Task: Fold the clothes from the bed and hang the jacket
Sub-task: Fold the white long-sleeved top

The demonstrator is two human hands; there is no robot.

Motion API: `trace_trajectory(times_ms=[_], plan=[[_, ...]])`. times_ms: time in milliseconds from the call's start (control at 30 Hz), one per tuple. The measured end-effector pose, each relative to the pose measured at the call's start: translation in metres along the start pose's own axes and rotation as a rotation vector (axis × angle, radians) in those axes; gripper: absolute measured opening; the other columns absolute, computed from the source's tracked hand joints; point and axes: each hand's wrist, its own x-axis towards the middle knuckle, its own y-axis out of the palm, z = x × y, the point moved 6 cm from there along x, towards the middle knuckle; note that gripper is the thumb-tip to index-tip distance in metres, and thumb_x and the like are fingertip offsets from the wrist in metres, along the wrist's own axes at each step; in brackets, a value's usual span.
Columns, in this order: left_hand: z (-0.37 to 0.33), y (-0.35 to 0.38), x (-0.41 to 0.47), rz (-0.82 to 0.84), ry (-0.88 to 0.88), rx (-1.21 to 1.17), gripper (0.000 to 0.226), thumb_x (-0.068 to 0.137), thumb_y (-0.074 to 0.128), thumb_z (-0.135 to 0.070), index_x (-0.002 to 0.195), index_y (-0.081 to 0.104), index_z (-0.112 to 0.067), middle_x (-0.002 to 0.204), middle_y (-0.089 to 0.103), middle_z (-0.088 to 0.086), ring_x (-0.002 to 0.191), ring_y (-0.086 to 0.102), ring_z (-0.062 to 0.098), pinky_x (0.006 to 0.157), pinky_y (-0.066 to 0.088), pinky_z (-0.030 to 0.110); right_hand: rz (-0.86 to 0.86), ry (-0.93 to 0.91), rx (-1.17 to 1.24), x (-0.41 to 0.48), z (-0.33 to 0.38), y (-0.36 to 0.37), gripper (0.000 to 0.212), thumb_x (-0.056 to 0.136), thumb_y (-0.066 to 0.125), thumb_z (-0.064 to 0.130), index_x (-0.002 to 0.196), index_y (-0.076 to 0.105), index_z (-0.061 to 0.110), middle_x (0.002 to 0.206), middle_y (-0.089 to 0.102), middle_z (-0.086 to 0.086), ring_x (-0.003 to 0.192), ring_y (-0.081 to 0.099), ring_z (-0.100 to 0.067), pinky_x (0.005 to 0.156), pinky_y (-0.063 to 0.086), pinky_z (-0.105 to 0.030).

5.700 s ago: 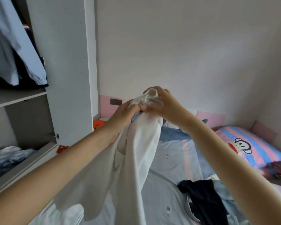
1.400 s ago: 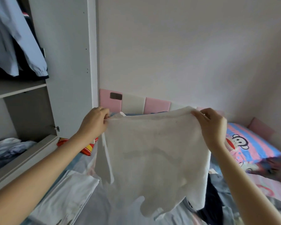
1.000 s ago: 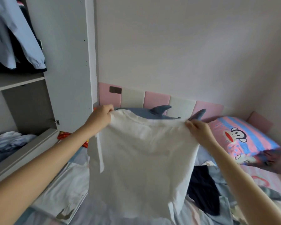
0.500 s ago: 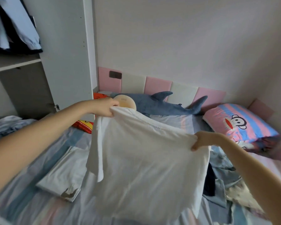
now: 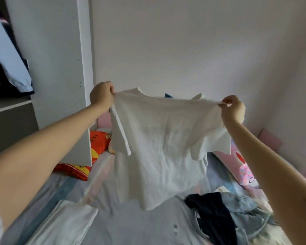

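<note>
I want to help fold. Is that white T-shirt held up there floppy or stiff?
Probably floppy: the white T-shirt sags between the left hand and right hand, and its sleeves droop. Likely light too, since small grips at the shoulders alone hold it up. Its wrinkles suggest it folds easily.

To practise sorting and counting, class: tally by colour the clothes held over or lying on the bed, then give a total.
White: 2, the white T-shirt gripped by the left hand and right hand, and the folded white garment.
Dark navy: 1, the dark navy garment, crumpled.
Light blue: 1, the light blue heap; separate pieces cannot be told.
Total: 4
</note>
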Motion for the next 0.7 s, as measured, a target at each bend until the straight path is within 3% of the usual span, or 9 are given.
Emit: trace_trajectory(times_ms=[100, 200, 267, 367, 433, 533, 567, 667, 700], plan=[[0.007, -0.001, 0.001, -0.057, -0.037, -0.180, 0.009, 0.080, 0.060, 0.001, 0.080, 0.063, -0.007, 0.083, 0.066, 0.010, 0.076, 0.059, 0.025, 0.066, 0.043, 0.028, -0.142, 0.035, 0.099, -0.002, -0.010, -0.018, 0.018, 0.084, 0.060, 0.017, 0.098, 0.071, 0.017, 0.100, 0.070, -0.001, 0.092, 0.062, -0.020, 0.071, 0.037, -0.023], [0.003, 0.018, -0.024, -0.008, 0.046, -0.254, 0.014, 0.085, 0.053, 0.005, 0.088, 0.065, -0.003, 0.089, 0.068, 0.014, 0.083, 0.062, 0.028, 0.070, 0.041, 0.025, -0.118, -0.001, 0.133, -0.013, -0.032, -0.014, 0.019, 0.086, 0.059, 0.019, 0.100, 0.072, 0.015, 0.087, 0.067, 0.001, 0.069, 0.059, -0.004, 0.071, 0.042, -0.024], [0.007, 0.046, -0.051, 0.143, 0.047, -0.241, 0.021, 0.088, 0.046, 0.009, 0.097, 0.065, 0.004, 0.102, 0.066, 0.021, 0.097, 0.060, 0.033, 0.076, 0.038, 0.025, 0.063, 0.010, 0.109, -0.027, -0.060, 0.005, 0.016, 0.089, 0.058, 0.018, 0.099, 0.070, 0.015, 0.076, 0.062, -0.002, 0.048, 0.052, 0.004, 0.064, 0.048, -0.025], [0.038, 0.097, -0.104, 0.430, -0.107, -0.182, 0.028, 0.090, 0.039, 0.008, 0.105, 0.063, 0.008, 0.112, 0.061, 0.027, 0.108, 0.056, 0.038, 0.080, 0.039, 0.031, 0.459, 0.158, -0.022, -0.073, -0.120, 0.040, 0.013, 0.095, 0.046, 0.009, 0.097, 0.057, 0.015, 0.062, 0.045, -0.006, 0.030, 0.041, -0.003, 0.036, 0.034, -0.017], [0.060, 0.128, -0.152, 0.659, -0.157, -0.105, 0.027, 0.094, 0.037, 0.003, 0.105, 0.061, 0.008, 0.112, 0.059, 0.027, 0.105, 0.055, 0.037, 0.082, 0.041, 0.036, 0.709, 0.212, -0.174, -0.116, -0.159, 0.056, 0.013, 0.097, 0.041, 0.008, 0.092, 0.053, 0.011, 0.060, 0.041, -0.007, 0.039, 0.042, -0.016, 0.041, 0.032, -0.021], [0.080, 0.157, -0.243, 0.976, -0.113, -0.004, 0.029, 0.097, 0.036, -0.008, 0.076, 0.055, -0.003, 0.107, 0.060, 0.030, 0.089, 0.054, 0.030, 0.069, 0.033, 0.035, 0.923, 0.236, -0.309, -0.191, -0.217, 0.065, 0.016, 0.099, 0.043, 0.010, 0.086, 0.053, 0.012, 0.063, 0.043, -0.005, 0.049, 0.042, -0.018, 0.046, 0.035, -0.024], [0.088, 0.163, -0.277, 1.042, -0.101, 0.029, 0.028, 0.097, 0.037, -0.011, 0.075, 0.053, -0.007, 0.108, 0.061, 0.027, 0.090, 0.054, 0.029, 0.068, 0.032, 0.033, 0.987, 0.260, -0.333, -0.221, -0.239, 0.066, 0.021, 0.099, 0.044, 0.010, 0.080, 0.052, 0.013, 0.063, 0.043, -0.004, 0.048, 0.042, -0.017, 0.044, 0.035, -0.023], [0.121, 0.174, -0.370, 1.268, -0.033, 0.211, 0.024, 0.094, 0.046, -0.022, 0.112, 0.060, -0.014, 0.124, 0.061, 0.011, 0.113, 0.056, 0.028, 0.086, 0.040, 0.030, 1.198, 0.394, -0.401, -0.311, -0.302, 0.060, 0.029, 0.098, 0.048, 0.008, 0.071, 0.053, 0.019, 0.063, 0.042, -0.004, 0.045, 0.042, -0.014, 0.044, 0.035, -0.022], [0.130, 0.171, -0.389, 1.322, 0.002, 0.268, 0.026, 0.091, 0.049, -0.018, 0.115, 0.059, -0.015, 0.123, 0.061, 0.010, 0.113, 0.056, 0.027, 0.087, 0.041, 0.029, 1.249, 0.416, -0.428, -0.328, -0.310, 0.053, 0.026, 0.097, 0.048, 0.008, 0.074, 0.055, 0.017, 0.063, 0.044, -0.003, 0.042, 0.044, -0.011, 0.043, 0.036, -0.018]])
